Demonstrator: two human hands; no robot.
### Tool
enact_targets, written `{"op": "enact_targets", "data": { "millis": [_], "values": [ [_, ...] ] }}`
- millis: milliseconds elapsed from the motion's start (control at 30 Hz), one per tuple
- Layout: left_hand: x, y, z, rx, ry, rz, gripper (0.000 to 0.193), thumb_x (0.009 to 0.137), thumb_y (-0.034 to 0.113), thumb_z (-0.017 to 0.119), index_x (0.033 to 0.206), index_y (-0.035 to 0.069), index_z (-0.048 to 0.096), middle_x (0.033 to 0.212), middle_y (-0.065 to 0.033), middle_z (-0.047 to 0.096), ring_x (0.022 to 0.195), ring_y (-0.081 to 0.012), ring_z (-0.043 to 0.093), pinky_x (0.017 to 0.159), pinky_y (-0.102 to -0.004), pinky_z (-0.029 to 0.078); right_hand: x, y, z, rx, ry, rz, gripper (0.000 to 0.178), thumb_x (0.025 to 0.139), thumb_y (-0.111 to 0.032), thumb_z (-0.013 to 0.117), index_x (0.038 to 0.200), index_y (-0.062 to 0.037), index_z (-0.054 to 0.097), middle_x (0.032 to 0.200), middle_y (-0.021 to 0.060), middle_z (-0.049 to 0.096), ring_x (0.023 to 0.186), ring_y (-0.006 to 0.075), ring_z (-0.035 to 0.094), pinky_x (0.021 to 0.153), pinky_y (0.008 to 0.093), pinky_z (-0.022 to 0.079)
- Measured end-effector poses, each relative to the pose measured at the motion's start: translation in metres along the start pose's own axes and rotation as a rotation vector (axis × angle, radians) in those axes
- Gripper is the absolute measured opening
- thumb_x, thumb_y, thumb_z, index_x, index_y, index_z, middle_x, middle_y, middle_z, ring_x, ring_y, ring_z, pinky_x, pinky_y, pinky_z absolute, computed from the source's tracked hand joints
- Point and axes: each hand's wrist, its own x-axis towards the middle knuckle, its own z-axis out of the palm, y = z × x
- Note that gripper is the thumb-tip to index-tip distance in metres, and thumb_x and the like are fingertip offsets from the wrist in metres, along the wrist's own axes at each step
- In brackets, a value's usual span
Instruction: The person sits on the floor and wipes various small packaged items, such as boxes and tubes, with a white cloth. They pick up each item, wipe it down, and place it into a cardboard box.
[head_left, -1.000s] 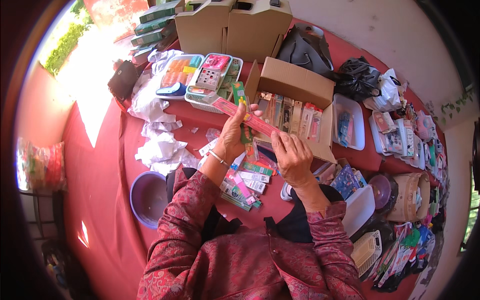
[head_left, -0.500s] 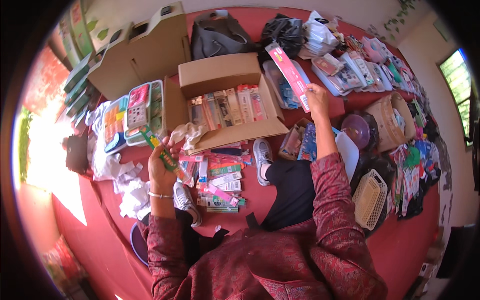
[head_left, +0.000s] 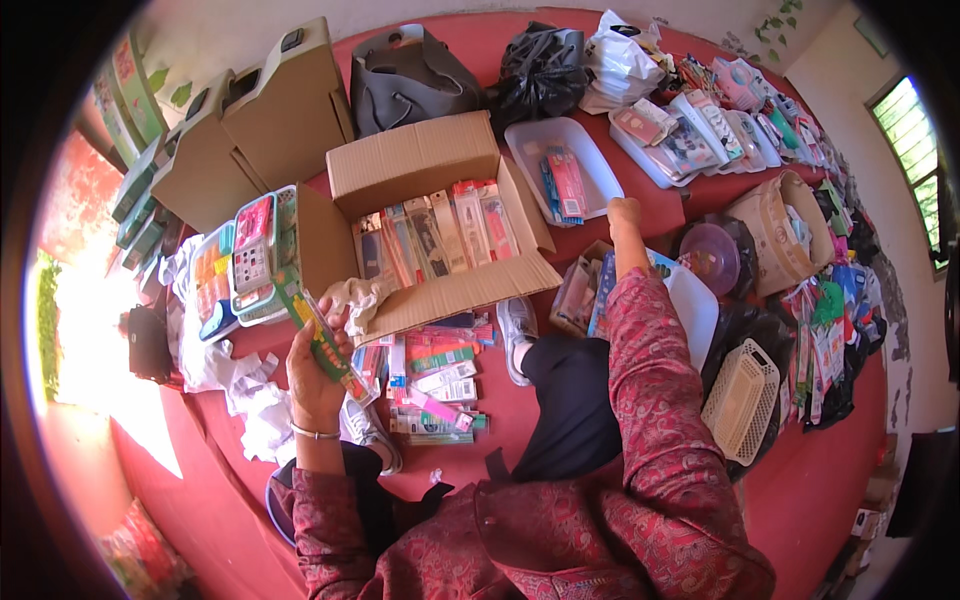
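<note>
My left hand (head_left: 318,370) is closed around a long, narrow green pack (head_left: 325,348) with yellow print, held tilted beside the near left side of a cardboard box (head_left: 470,298). Clear plastic shows at the pack's lower end. Out to the right, my right hand (head_left: 625,213) is closed at the near right corner of a pale plastic tray (head_left: 592,160), seemingly gripping its rim; the fingertips are hard to see. Inside that tray lie a pink pack (head_left: 567,185) and blue packs (head_left: 549,190). Several long, flat packs (head_left: 435,235) stand in the cardboard box.
Loose flat packs (head_left: 445,385) lie on the red cloth near my shoes (head_left: 517,335). Lidded tubs (head_left: 255,260) stand left of the box, bags (head_left: 415,80) behind it. Rightward are a purple bowl (head_left: 710,255), a cream basket (head_left: 740,405) and trays of packets (head_left: 670,150).
My right hand has let go of the long pink pack, which now appears in the pale tray, and has dropped to the tray's corner. My left hand still holds the green pack.
</note>
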Motion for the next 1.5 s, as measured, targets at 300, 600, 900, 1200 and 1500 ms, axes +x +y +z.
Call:
{"op": "enact_targets", "data": {
  "millis": [300, 600, 900, 1200, 1500],
  "values": [
    [0.007, -0.005, 0.02, -0.256, -0.28, 0.018, 0.049, 0.085, 0.005, 0.047, 0.129, -0.003, 0.029, 0.124, -0.0185, 0.045, 0.108, -0.0253, 0.05, 0.093, -0.0359, 0.043, -0.122, -0.113, -0.028, 0.368, -0.556, -0.241, 0.027, 0.089, -0.027, 0.047, 0.082, -0.003, 0.059, 0.071, 0.0063, 0.061, 0.057, 0.0093, 0.056, 0.045, 0.0194, 0.042],
    [-0.01, -0.01, 0.021, -0.17, -0.201, 0.18, 0.048, 0.087, 0.006, 0.047, 0.131, 0.0, 0.029, 0.131, -0.0171, 0.039, 0.12, -0.0283, 0.039, 0.102, -0.0401, 0.032, -0.377, -0.106, -0.001, -0.298, -0.981, -1.064, 0.026, 0.084, -0.028, 0.058, 0.078, -0.0024, 0.056, 0.063, 0.0019, 0.055, 0.054, 0.0063, 0.053, 0.045, 0.0179, 0.038],
    [-0.021, 0.003, 0.012, -0.134, -0.238, 0.117, 0.039, 0.085, 0.0, 0.042, 0.123, -0.006, 0.037, 0.125, -0.0207, 0.045, 0.109, -0.0255, 0.05, 0.093, -0.0351, 0.041, -0.375, -0.104, 0.012, 0.177, -1.444, -0.344, 0.024, 0.087, -0.024, 0.054, 0.075, -0.0041, 0.052, 0.057, -0.0014, 0.046, 0.049, 0.0054, 0.044, 0.041, 0.019, 0.038],
    [-0.013, -0.003, 0.009, -0.024, -0.195, 0.114, 0.033, 0.088, 0.0, 0.042, 0.12, -0.006, 0.04, 0.121, -0.0183, 0.048, 0.107, -0.0238, 0.052, 0.094, -0.0332, 0.043, -0.376, -0.108, 0.001, 0.123, -1.279, -0.478, 0.021, 0.089, -0.02, 0.049, 0.082, -0.0012, 0.054, 0.064, 0.0044, 0.056, 0.042, 0.009, 0.052, 0.036, 0.0186, 0.037],
    [-0.006, -0.014, 0.012, 0.021, -0.135, 0.098, 0.028, 0.089, 0.0, 0.037, 0.116, -0.006, 0.043, 0.113, -0.0167, 0.052, 0.103, -0.0232, 0.054, 0.092, -0.0331, 0.045, -0.375, -0.106, -0.006, 0.051, -1.191, -0.591, 0.025, 0.091, -0.02, 0.043, 0.096, 0.0022, 0.054, 0.071, 0.0091, 0.061, 0.047, 0.0118, 0.058, 0.037, 0.0185, 0.04]
  ]
}}
